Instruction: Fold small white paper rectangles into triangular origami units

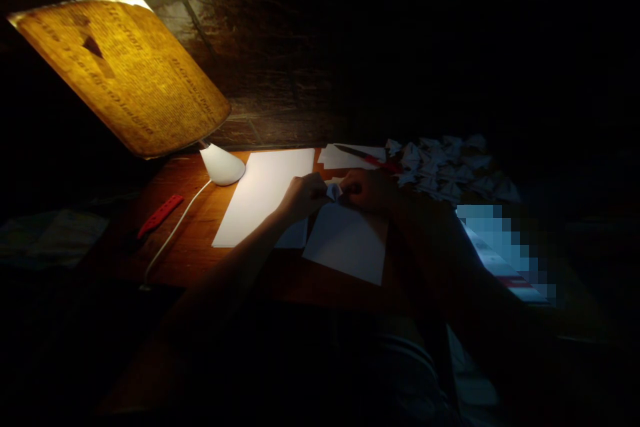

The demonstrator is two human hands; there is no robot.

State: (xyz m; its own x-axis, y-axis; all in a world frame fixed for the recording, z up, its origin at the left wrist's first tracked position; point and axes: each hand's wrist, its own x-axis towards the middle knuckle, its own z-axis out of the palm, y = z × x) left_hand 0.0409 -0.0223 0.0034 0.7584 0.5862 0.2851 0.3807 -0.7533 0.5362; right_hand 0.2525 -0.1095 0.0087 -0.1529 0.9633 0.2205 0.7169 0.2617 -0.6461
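Between my two hands is a small folded piece of white paper (334, 191), its finer folds too dark to make out. My left hand (306, 191) pinches its left side, fingers closed. On the other side my right hand (367, 190) grips it, with the fingers curled and partly in shadow. Below the hands lies a white sheet of paper (347, 240), set at a slant on the wooden table (195, 240). A larger stack of white paper (270, 193) is under and beyond my left forearm.
A lamp (223, 165) with a printed yellow shade (125, 77) stands at left, its white cable (175, 230) crossing the table near a red cutter (160, 215). Red-handled scissors (367, 158) lie on paper pieces (340, 155). Many folded paper shapes (445, 167) cover the back right.
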